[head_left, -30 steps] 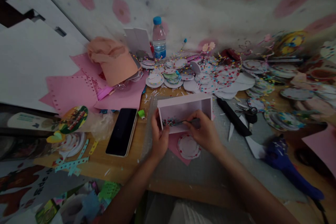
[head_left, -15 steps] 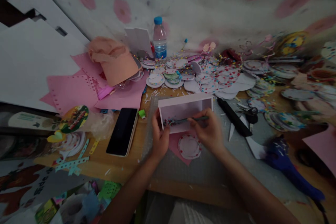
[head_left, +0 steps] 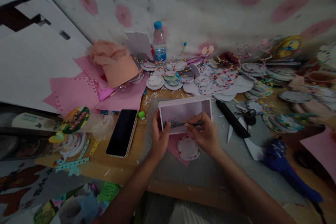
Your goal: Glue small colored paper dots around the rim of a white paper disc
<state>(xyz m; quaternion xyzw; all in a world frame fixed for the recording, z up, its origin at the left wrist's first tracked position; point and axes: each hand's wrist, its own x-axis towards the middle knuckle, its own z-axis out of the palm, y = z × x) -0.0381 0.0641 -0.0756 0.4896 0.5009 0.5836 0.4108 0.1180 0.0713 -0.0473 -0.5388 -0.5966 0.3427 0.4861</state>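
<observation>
My left hand point(head_left: 160, 142) is closed on the left end of a small open white box point(head_left: 185, 102), tilted with its opening toward me. My right hand point(head_left: 207, 137) pinches slim dark tweezers point(head_left: 196, 123) that reach into the box. Their tips are near my left thumb, by a small heap of coloured dots point(head_left: 166, 124) in the box's left corner. Whether the tips grip a dot is too small to tell. Just below the box, a round white disc point(head_left: 188, 148) edged with red dots lies on pink paper point(head_left: 173, 148).
A phone point(head_left: 122, 133) lies left of the grey mat point(head_left: 168, 175). To the right are a black-handled knife point(head_left: 233, 119), scissors point(head_left: 248, 113) and a blue glue gun point(head_left: 286, 171). Several decorated discs point(head_left: 207, 80) and a water bottle point(head_left: 160, 43) line the back.
My right hand has shifted slightly left and down, bringing the tweezers' tips closer to my left thumb. My left hand still holds the box. The view has tilted a little.
</observation>
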